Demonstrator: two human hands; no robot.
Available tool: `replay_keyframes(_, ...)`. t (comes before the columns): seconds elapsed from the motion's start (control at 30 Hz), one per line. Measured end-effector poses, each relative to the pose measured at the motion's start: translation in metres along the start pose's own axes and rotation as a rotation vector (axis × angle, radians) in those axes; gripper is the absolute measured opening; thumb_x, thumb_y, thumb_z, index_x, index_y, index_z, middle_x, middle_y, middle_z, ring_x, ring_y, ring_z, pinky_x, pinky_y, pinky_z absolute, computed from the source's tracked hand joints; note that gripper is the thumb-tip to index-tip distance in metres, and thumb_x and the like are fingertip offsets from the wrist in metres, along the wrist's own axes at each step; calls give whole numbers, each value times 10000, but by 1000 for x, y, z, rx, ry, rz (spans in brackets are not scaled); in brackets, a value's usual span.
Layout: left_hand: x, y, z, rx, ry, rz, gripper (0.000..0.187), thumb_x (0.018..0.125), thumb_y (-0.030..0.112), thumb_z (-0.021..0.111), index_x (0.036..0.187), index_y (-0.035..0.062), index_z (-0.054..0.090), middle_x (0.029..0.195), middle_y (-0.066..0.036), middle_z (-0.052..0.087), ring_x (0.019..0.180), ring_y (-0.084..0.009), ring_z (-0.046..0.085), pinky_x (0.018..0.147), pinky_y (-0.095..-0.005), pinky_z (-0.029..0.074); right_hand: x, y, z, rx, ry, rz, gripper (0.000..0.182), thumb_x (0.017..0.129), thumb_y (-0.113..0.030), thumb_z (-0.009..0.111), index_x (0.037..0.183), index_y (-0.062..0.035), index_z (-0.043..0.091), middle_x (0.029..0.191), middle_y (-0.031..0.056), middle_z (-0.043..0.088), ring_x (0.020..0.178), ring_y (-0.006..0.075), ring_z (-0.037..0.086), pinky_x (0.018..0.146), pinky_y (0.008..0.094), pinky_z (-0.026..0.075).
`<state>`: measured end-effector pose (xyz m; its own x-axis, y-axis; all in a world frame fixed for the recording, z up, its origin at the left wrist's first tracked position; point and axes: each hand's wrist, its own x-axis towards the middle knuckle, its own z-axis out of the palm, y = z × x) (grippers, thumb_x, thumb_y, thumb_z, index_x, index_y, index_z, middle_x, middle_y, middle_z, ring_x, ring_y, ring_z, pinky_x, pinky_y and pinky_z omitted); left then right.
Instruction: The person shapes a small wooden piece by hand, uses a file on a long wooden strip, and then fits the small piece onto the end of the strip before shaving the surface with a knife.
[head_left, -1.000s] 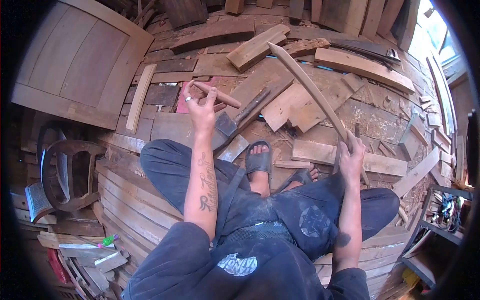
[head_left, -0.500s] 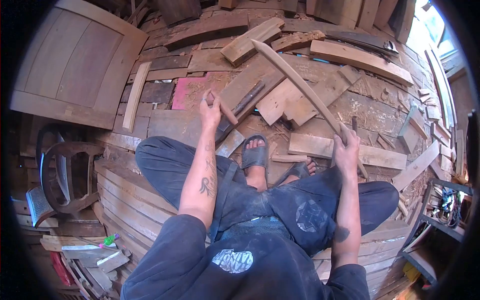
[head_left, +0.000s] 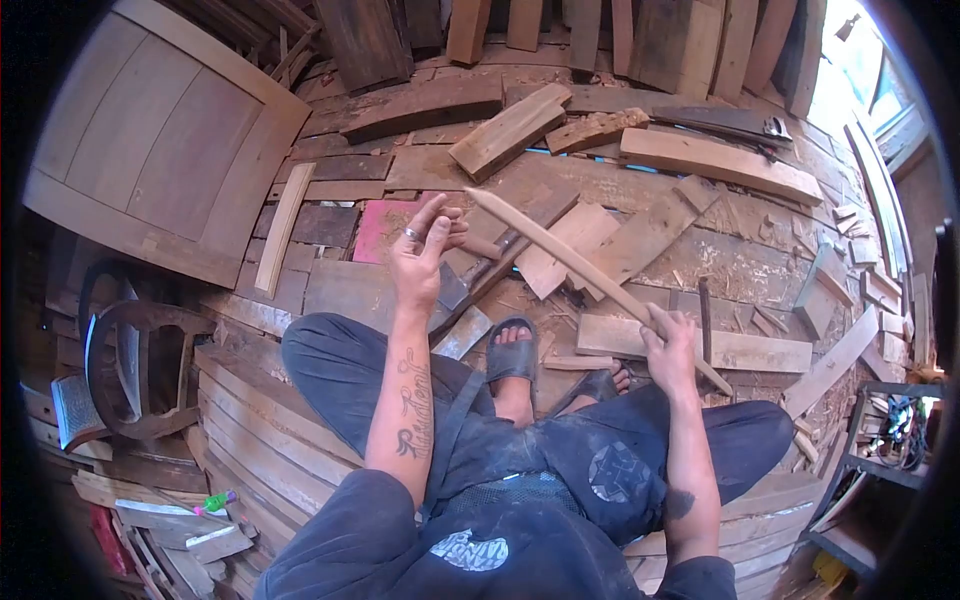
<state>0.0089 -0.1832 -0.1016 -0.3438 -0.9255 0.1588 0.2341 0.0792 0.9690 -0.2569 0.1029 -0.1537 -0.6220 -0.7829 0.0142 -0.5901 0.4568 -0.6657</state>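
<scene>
My left hand [head_left: 422, 255] is raised at centre left, its index finger and thumb partly extended. A short rounded wooden piece [head_left: 482, 246] sticks out to the right from behind its curled fingers; the grip itself is partly hidden. Over my right thigh, my right hand [head_left: 670, 350] is closed round the lower part of a long, slim, slightly curved wooden strip [head_left: 560, 252]. The strip slants up and to the left, and its pointed tip is close beside my left fingers. Its lower end shows past my right hand.
Boards and offcuts [head_left: 510, 130] lie on the plank floor, with a handsaw [head_left: 720, 122] at the upper right. A panelled wooden door [head_left: 170, 140] is at the upper left. A curved wooden frame [head_left: 140, 312] stands left; a shelf [head_left: 845, 535] is at the lower right.
The long strip's tip has swung down and left, towards my left hand. My left hand has turned, with its fingers more raised, and my right hand has shifted slightly down and left.
</scene>
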Motion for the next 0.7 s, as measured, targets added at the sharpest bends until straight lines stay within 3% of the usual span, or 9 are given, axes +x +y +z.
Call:
replay_keyframes(0.27, -2, 3, 2, 13, 11, -2, 357, 1018, 99, 668, 1367, 29, 642, 1153, -78, 712, 1021, -180, 710, 851, -317, 612, -2, -5, 3, 3, -127, -41, 415, 869, -108, 731, 1283, -96, 718, 1088, 132, 668, 1106, 348, 551, 1005, 448, 455)
replay_keyframes(0.53, 0, 4, -10, 3, 52, 36, 240, 996, 72, 690, 1231, 26, 685, 1114, -65, 709, 984, -162, 702, 850, -310, 610, -1, -17, 0, 16, -234, -87, 498, 886, -127, 725, 1378, -109, 651, 1118, 151, 652, 1091, 365, 548, 1007, 445, 454)
replay_keyframes(0.7, 4, 27, -30, -93, 157, 100, 214, 1009, 65, 666, 1219, 20, 670, 1088, -72, 706, 978, -160, 697, 850, -334, 616, -2, -15, -3, -85, -294, 12, 486, 884, -196, 745, 1359, -128, 664, 1161, 151, 660, 1179, 370, 553, 1029, 492, 436)
